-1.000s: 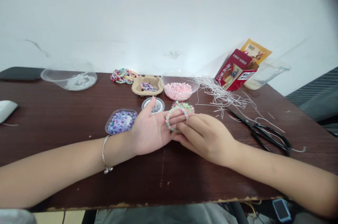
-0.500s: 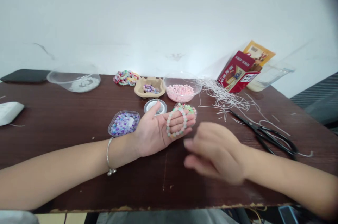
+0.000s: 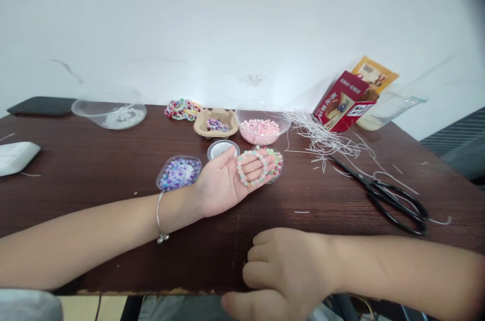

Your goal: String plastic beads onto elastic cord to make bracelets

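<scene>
My left hand (image 3: 227,182) lies palm up with its fingers stretched out, and a ring of pale green and pink beads (image 3: 239,173) rests across the fingers. Just beyond the fingertips is a small tub of red and green beads (image 3: 279,163), partly hidden by the hand. A tub of purple and blue beads (image 3: 179,173) stands left of the wrist, and a white spool (image 3: 220,149) is behind the thumb. My right hand (image 3: 282,270) is near the table's front edge, its fingers curled in; whatever it may hold is hidden.
Black scissors (image 3: 394,200) lie at the right, below a tangle of white cord (image 3: 326,134). Along the wall are a bowl of pink beads (image 3: 259,131), a carton tray (image 3: 215,131), bead strands (image 3: 182,109), a clear bowl (image 3: 109,114) and a red box (image 3: 343,101).
My right hand has moved down and toward the table's front edge, away from the beaded ring. A short white piece of cord now shows on the table where that hand was.
</scene>
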